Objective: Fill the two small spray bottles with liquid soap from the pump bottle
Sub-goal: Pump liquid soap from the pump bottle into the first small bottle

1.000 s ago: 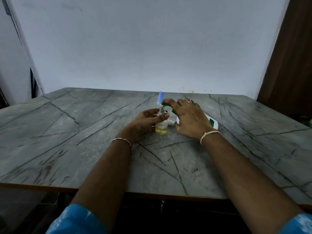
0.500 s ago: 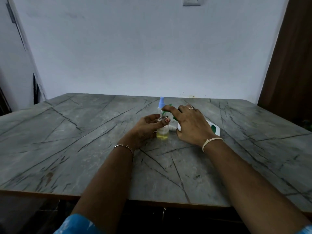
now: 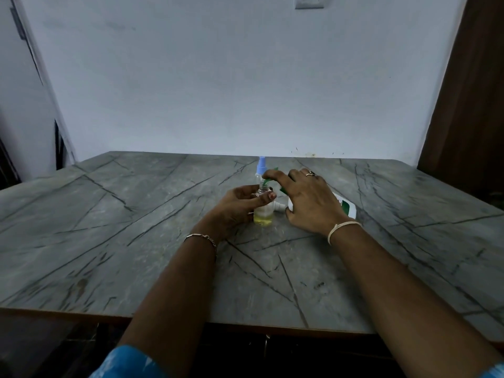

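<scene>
My left hand (image 3: pixel 237 207) is wrapped around a small clear spray bottle (image 3: pixel 263 215) that stands on the table with yellow liquid in its lower part. My right hand (image 3: pixel 308 199) reaches over it, fingertips pinching a green spray cap (image 3: pixel 266 181) at the bottle's neck. Right behind stands a second small bottle with a blue spray cap (image 3: pixel 261 163), mostly hidden. The white pump bottle (image 3: pixel 347 207) lies on its side under my right hand, its nozzle (image 3: pixel 279 205) pointing at the held bottle.
The grey marble-pattern table (image 3: pixel 136 241) spreads wide on all sides of the bottles, its front edge near me. A white wall rises behind it and a brown door (image 3: pixel 469 105) stands at the right.
My head has tilted up, so the table sits lower in view. Both hands stay on the bottle and green cap, with only small finger shifts.
</scene>
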The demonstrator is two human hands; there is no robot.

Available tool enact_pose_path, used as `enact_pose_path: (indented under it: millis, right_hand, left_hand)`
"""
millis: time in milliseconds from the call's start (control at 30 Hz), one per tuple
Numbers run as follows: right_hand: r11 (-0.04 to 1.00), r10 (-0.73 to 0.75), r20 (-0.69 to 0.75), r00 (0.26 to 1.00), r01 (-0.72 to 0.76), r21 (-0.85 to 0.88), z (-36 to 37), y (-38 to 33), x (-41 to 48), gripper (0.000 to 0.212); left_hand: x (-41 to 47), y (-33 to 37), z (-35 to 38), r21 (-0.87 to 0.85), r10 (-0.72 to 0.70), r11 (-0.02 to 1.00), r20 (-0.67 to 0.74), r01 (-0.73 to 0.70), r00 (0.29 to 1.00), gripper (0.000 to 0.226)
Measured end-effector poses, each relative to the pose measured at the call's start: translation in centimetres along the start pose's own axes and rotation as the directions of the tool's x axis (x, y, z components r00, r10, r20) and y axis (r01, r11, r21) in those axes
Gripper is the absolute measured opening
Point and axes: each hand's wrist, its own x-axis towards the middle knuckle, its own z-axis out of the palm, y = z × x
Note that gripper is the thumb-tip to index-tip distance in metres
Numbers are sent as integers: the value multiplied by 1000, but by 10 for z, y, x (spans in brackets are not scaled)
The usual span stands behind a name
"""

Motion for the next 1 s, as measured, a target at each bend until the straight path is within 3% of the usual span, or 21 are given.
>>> enact_pose_path:
  millis: [700, 1000]
  right_hand:
    - [1000, 3, -42, 999, -2, 26, 4, -3, 6, 68]
    - [1000, -12, -16, 1000, 12, -2, 0, 0, -1, 77]
  left_hand:
    - [1, -1, -1, -9, 6, 1000, 11, -6, 1000, 38]
    - [1, -2, 0, -7, 20, 1000, -3, -20, 1000, 39]
